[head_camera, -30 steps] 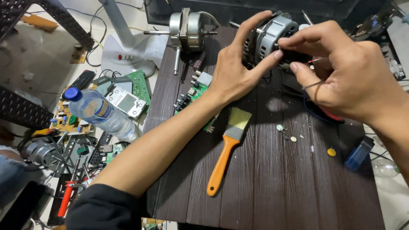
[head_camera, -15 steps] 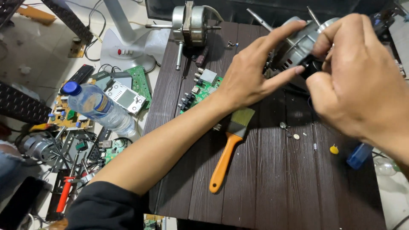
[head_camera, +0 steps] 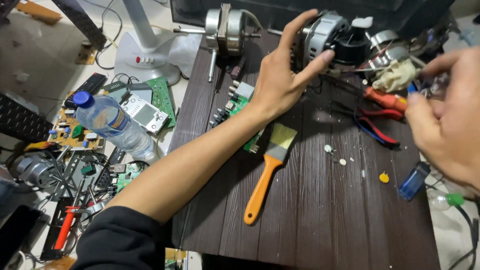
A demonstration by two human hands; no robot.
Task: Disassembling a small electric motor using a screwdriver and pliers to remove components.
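My left hand [head_camera: 285, 75] grips a silver electric motor [head_camera: 325, 37] with a black end cap, held above the far part of the dark wooden table [head_camera: 310, 210]. My right hand [head_camera: 445, 115] is off the motor, at the right edge of the view, blurred, with thumb and fingers pinched together on something small that I cannot make out. Red and blue wires [head_camera: 375, 122] run from under the motor toward it. A paintbrush with an orange handle [head_camera: 267, 177] lies on the table below my left wrist.
A second motor [head_camera: 225, 25] lies at the table's far edge, a green circuit board [head_camera: 240, 107] under my forearm. A blue lighter [head_camera: 414, 180], a yellow disc [head_camera: 384, 177] and white bits lie at right. On the floor left: water bottle [head_camera: 112, 122], boards, fan base [head_camera: 147, 57].
My right hand has let go of the motor and drawn back to the right. My left hand still holds the motor, which now shows its black end cap.
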